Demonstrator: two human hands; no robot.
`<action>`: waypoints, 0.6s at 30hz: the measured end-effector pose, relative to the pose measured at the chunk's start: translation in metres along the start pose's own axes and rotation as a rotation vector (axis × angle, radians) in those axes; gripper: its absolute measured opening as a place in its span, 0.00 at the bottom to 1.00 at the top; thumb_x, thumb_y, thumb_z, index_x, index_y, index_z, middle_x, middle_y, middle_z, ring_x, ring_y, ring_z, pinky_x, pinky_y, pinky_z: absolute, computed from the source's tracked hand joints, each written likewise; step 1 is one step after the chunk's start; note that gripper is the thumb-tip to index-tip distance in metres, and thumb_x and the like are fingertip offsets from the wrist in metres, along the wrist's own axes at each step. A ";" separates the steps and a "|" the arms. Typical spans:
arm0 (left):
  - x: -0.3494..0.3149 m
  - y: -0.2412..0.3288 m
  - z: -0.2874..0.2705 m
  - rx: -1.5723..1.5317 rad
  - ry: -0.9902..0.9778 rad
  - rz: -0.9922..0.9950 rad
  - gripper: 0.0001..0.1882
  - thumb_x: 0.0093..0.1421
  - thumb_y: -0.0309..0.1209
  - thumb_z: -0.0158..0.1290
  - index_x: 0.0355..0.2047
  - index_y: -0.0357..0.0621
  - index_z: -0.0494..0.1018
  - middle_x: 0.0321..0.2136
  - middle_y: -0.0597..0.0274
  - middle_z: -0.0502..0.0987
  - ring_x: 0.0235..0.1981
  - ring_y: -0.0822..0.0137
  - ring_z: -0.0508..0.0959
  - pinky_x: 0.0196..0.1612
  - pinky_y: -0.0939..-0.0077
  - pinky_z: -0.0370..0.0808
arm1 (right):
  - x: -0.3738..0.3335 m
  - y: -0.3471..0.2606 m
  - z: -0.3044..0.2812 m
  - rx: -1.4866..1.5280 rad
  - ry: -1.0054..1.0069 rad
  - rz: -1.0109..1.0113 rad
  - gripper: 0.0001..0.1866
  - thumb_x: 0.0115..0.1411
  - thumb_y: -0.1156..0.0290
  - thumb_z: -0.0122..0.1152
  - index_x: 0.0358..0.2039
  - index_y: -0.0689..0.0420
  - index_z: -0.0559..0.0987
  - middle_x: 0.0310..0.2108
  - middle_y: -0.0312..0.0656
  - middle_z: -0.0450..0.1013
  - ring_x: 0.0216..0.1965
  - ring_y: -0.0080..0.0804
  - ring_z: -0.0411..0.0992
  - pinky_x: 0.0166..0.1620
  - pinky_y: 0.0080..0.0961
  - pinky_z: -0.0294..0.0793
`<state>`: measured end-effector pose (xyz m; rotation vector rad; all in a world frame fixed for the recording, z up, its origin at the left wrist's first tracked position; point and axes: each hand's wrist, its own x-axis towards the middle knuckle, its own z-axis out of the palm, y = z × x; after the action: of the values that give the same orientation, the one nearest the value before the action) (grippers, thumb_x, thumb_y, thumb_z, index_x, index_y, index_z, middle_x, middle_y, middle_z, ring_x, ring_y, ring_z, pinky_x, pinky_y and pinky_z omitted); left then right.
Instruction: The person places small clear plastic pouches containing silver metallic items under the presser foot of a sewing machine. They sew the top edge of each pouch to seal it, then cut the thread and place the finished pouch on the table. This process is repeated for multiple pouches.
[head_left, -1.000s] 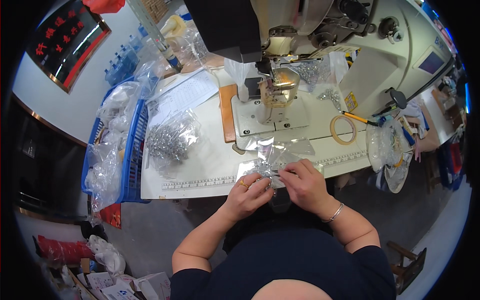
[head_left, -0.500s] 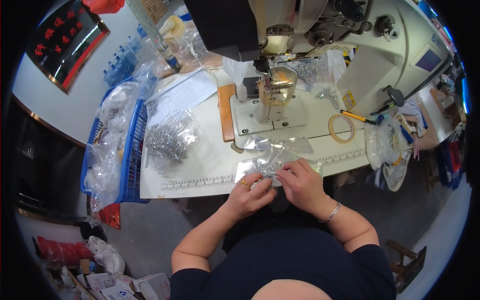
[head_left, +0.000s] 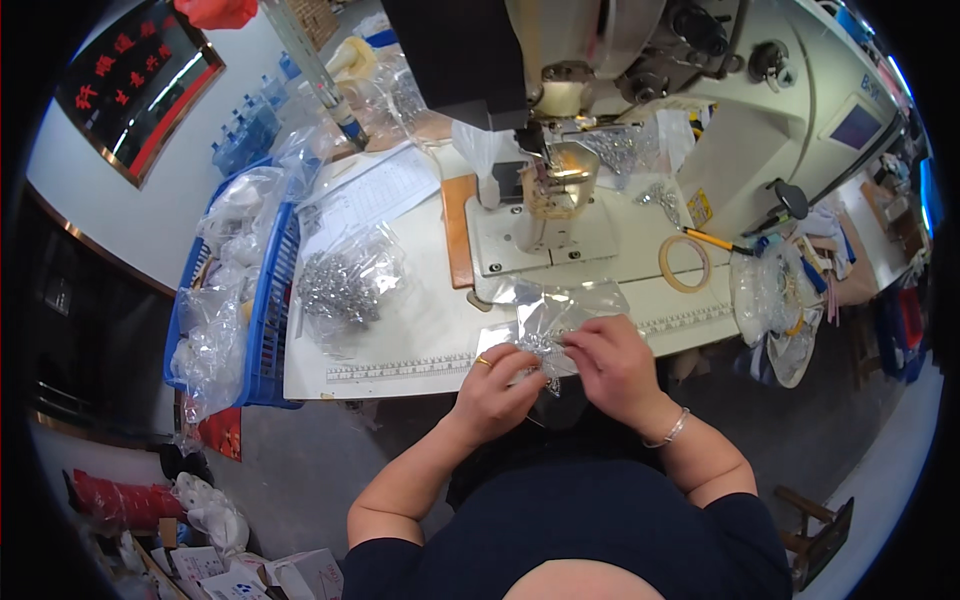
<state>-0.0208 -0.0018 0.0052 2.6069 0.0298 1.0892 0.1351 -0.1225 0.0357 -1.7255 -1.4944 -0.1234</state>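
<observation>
Silvery pieces (head_left: 540, 346) glint on clear plastic (head_left: 575, 303) at the frame's centre, slightly low. Our left hand (head_left: 497, 393) curls its fingers around some; our right hand (head_left: 617, 368) draws thumb and forefinger nearly together beside them (we cannot tell on what). A sewing machine (head_left: 765, 125) fills the upper right.

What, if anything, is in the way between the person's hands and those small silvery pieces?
Nothing visible: the left hand and right hand are both at the silvery pieces. Clear plastic lies just beyond them; whether it covers any pieces is hard to tell.
</observation>
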 end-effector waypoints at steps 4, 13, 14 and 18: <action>0.001 -0.004 -0.015 -0.795 0.340 -0.630 0.12 0.52 0.19 0.51 0.37 0.46 0.68 0.38 0.60 0.71 0.37 0.69 0.72 0.37 0.76 0.73 | -0.004 0.018 -0.018 0.355 0.220 0.255 0.18 0.49 0.74 0.63 0.43 0.60 0.73 0.32 0.39 0.67 0.30 0.29 0.65 0.33 0.21 0.66; -0.004 -0.009 -0.016 -1.981 0.542 -0.905 0.15 0.55 0.23 0.44 0.45 0.46 0.65 0.42 0.56 0.70 0.42 0.60 0.74 0.39 0.64 0.76 | -0.018 0.007 0.025 0.860 0.353 0.465 0.26 0.53 0.74 0.62 0.52 0.62 0.64 0.37 0.36 0.60 0.24 0.15 0.57 0.25 0.11 0.58; -0.004 -0.008 -0.016 -1.904 0.574 -0.893 0.15 0.55 0.22 0.44 0.44 0.46 0.65 0.42 0.56 0.71 0.42 0.60 0.74 0.39 0.64 0.76 | -0.017 0.002 0.023 0.642 0.439 0.322 0.27 0.52 0.74 0.62 0.51 0.62 0.64 0.37 0.37 0.60 0.26 0.16 0.58 0.25 0.11 0.58; 0.002 0.002 -0.018 -1.200 0.538 -0.832 0.18 0.53 0.17 0.48 0.45 0.43 0.64 0.40 0.58 0.70 0.40 0.66 0.73 0.40 0.75 0.74 | -0.008 -0.002 0.007 0.343 0.224 -0.036 0.37 0.45 0.67 0.71 0.54 0.59 0.63 0.47 0.43 0.60 0.39 0.25 0.64 0.34 0.17 0.65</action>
<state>-0.0321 0.0019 0.0192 1.0231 0.3969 0.9609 0.1279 -0.1247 0.0279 -1.3647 -1.2969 -0.0713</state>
